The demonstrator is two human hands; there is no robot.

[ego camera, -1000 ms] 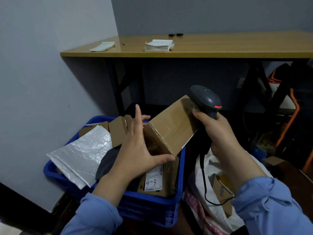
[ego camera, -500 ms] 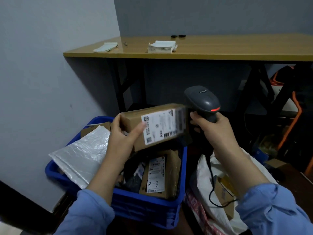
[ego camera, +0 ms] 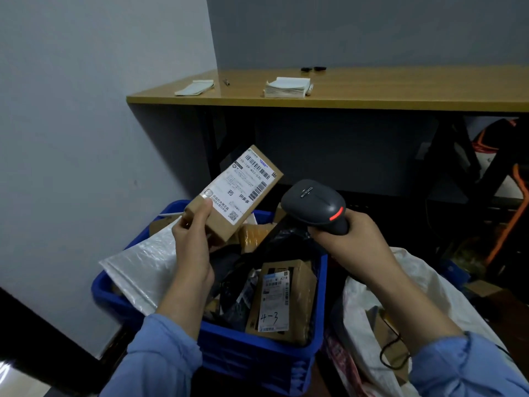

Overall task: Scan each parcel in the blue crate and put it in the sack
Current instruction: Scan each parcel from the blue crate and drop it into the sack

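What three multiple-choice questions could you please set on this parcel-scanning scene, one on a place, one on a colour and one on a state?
1. Where is the white sack relative to the blue crate?
A. To its left
B. To its right
C. Inside it

2. What colour is the light strip on the scanner?
A. Green
B. Blue
C. Red

3. What is the state of the labelled box?
A. Lying in the sack
B. Gripped by the left hand above the crate, label towards the camera
C. Resting in the crate

Answers:
1 B: the sack lies open beside the crate's right wall.
2 C: a red strip glows on the head of the scanner, which the right hand holds.
3 B: the thumb presses near the label's corner, and the box is lifted clear of the crate's other parcels.
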